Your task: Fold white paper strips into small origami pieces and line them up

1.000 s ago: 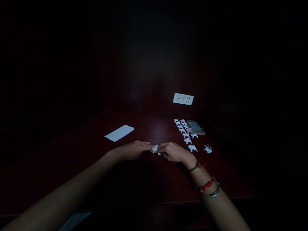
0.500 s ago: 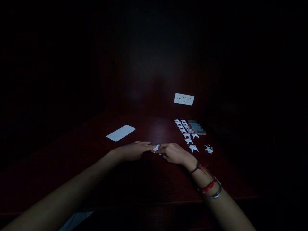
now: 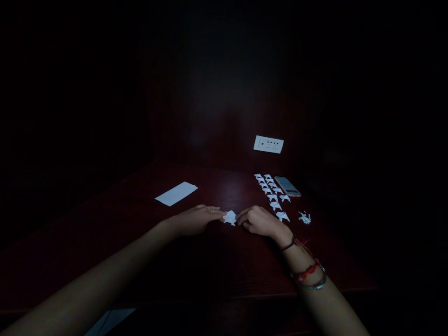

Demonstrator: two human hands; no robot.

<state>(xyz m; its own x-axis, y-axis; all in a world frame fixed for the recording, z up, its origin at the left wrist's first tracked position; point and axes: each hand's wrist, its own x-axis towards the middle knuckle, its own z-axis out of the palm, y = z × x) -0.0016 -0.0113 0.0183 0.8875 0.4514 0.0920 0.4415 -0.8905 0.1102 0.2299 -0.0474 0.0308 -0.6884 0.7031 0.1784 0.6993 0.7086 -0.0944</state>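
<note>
A small white folded paper figure (image 3: 230, 217) lies flat on the dark red table between my hands. My left hand (image 3: 199, 219) comes in from the left with its fingers together, and its fingertips press on the figure's left edge. On the other side, my right hand (image 3: 258, 220) has curled fingers, with the thumb and index fingertip at the figure's right edge. Two rows of similar folded paper figures (image 3: 275, 205) stretch away to the right of my right hand. A white paper sheet (image 3: 176, 193) rests beyond my left hand.
A phone (image 3: 287, 186) with a lit screen lies beside the rows at the back right. Closer to me is a small heap of paper scraps (image 3: 304, 217). A white socket panel (image 3: 269, 144) is on the back wall. The surroundings are very dark.
My right hand has shifted slightly right and drawn back from the top of the folded paper figure, so more of it shows. My left hand has stayed nearly still.
</note>
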